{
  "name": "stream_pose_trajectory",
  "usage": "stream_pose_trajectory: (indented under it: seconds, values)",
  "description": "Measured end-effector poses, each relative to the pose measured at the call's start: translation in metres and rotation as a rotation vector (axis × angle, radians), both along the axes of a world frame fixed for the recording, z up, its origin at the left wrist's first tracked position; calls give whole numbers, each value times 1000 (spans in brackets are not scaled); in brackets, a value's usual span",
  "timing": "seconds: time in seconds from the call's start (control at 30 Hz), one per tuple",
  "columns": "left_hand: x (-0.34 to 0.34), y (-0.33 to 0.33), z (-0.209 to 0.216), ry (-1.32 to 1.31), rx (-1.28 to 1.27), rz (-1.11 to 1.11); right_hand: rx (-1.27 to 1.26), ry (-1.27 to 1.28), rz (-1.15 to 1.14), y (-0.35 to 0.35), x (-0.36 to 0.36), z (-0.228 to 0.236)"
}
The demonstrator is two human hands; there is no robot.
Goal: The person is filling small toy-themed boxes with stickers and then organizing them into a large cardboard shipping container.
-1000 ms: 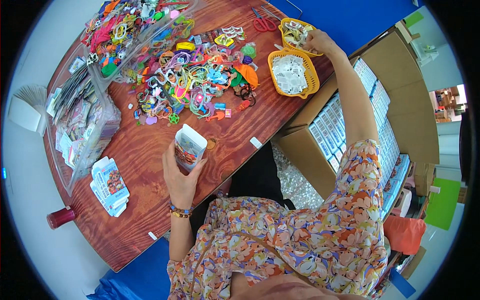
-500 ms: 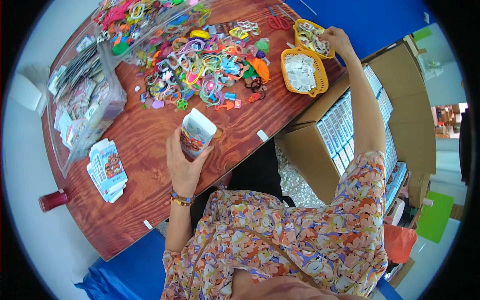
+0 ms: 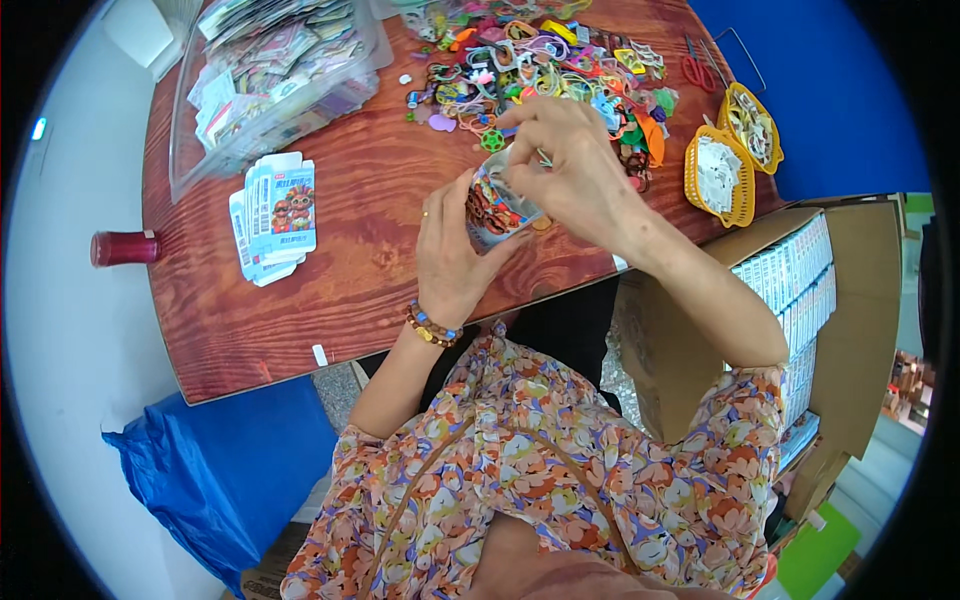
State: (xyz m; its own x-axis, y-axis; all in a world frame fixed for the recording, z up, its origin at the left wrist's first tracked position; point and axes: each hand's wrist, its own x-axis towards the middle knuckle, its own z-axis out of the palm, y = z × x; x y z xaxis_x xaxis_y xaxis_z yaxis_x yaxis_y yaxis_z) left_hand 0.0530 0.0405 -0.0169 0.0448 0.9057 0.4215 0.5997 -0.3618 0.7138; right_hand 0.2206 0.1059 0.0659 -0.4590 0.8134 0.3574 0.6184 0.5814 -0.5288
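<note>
In the head view, the left hand has its fingers curled around a small printed box, held open end up above the table. The right hand bends its fingers closely over the box's mouth, and whether they grip anything cannot be told. Flattened boxes lie to the left, with a heap of colourful trinkets beyond.

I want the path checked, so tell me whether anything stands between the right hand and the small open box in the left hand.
Nothing visible stands between them: the right hand is at the open top of the small box held in the left hand. The pile of trinkets lies beyond, not between.
</note>
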Motion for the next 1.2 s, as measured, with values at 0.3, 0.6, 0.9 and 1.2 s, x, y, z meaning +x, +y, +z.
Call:
stream_pose_trajectory:
  seconds: [0.3,0.6,0.9,1.2]
  values:
    - [-14,6,2,-129,30,110,433,88,-153,-15,-7,-5]
    - [-3,11,-8,-233,45,170,408,218,-126,-49,-24,-46]
    - [2,6,-3,-147,97,130,37,520,-152,-53,-30,-66]
    - [-25,-11,5,-677,-176,-247,-596,700,145,-42,9,-42]
